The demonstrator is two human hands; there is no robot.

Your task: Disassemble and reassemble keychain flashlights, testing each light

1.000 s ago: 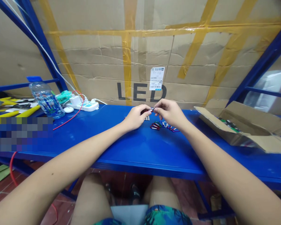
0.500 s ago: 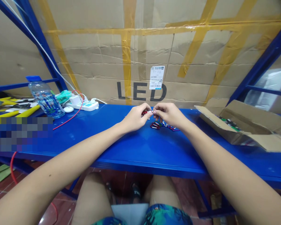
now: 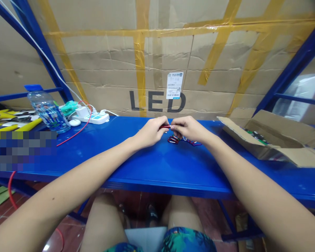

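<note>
Between my fingertips, above the blue table, is a small red carabiner (image 3: pixel 165 126), seen nearly edge-on and mostly covered by the fingers. My left hand (image 3: pixel 152 131) pinches one end between thumb and forefinger. At the other end, the thumb and fingers of my right hand (image 3: pixel 185 126) are closed, almost touching the left fingertips. Just below the right hand lie several loose carabiners: a red one (image 3: pixel 173 140) and others in blue and red (image 3: pixel 194 142), partly hidden by the hand.
An open cardboard box (image 3: pixel 275 148) with circuit boards (image 3: pixel 257 136) stands at the right. To the left are a plastic bottle (image 3: pixel 47 110), a white power strip (image 3: pixel 97 118) and a red cable (image 3: pixel 80 131). A large carton (image 3: pixel 107 70) marked LED rises behind the blue table (image 3: pixel 157 171).
The red carabiner has turned between my fingers: its silver part showed before, and now a thin red edge does. My right fingers have closed in slightly. The view has shifted a little.
</note>
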